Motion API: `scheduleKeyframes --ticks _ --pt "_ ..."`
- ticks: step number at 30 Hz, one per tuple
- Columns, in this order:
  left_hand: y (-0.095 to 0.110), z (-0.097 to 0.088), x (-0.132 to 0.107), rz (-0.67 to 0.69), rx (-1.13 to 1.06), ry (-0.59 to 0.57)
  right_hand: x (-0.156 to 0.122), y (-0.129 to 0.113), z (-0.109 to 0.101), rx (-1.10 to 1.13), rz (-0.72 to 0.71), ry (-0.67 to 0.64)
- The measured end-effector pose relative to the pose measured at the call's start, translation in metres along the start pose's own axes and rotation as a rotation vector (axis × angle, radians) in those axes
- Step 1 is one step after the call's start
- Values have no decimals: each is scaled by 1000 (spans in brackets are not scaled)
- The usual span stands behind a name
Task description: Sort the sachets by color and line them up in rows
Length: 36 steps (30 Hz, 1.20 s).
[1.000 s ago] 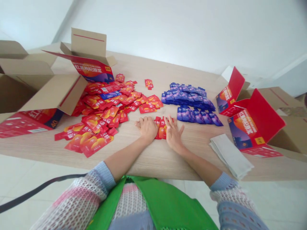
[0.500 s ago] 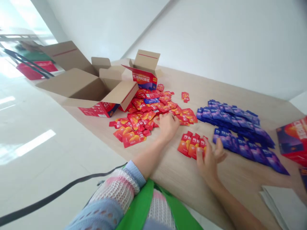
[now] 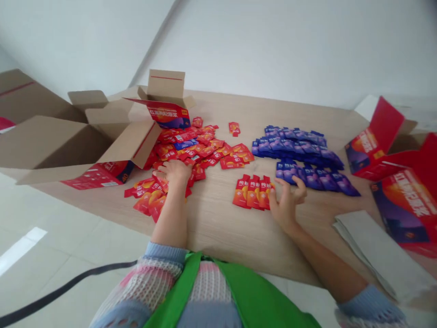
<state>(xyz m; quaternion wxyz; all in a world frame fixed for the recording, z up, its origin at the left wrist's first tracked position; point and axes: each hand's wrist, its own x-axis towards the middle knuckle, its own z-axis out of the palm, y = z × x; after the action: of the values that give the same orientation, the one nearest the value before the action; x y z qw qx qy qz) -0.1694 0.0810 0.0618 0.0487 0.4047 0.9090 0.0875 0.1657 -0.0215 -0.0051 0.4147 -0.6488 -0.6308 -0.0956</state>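
Observation:
My left hand (image 3: 173, 172) lies on the near edge of a loose heap of red foil sachets (image 3: 201, 148), with its fingers spread over them. It does not visibly hold one. My right hand (image 3: 287, 200) is open, its fingertips at the right end of a short, neat row of red sachets (image 3: 251, 192). Just beyond those fingers are tidy, overlapping rows of blue-purple sachets (image 3: 293, 146). One red sachet (image 3: 234, 129) lies apart behind the heap.
The sachets lie on a light wooden table (image 3: 218, 228). Open cardboard cartons (image 3: 68, 146) and a red printed box (image 3: 167, 111) stand at the left. Red printed boxes (image 3: 406, 209) and a folded grey cloth (image 3: 375, 246) lie at the right. A green apron (image 3: 252, 296) covers my front.
My view has swung back right after turning left. My left hand has moved onto the red heap, and my right hand has shifted to the right end of the red row.

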Motion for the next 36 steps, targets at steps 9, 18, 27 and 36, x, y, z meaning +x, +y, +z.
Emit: scheduleKeyframes --ticks 9,18,27,36 --pt "12 -5 -11 46 -95 -5 3 -3 -4 47 18 -3" --pt "24 -26 -37 201 -444 195 3 -6 -11 354 35 -29" --pt "64 17 -120 300 -1484 -623 -14 -37 -5 1252 455 -377" --pt "59 20 -179 422 -1430 -1066 42 37 -38 1121 516 -631"
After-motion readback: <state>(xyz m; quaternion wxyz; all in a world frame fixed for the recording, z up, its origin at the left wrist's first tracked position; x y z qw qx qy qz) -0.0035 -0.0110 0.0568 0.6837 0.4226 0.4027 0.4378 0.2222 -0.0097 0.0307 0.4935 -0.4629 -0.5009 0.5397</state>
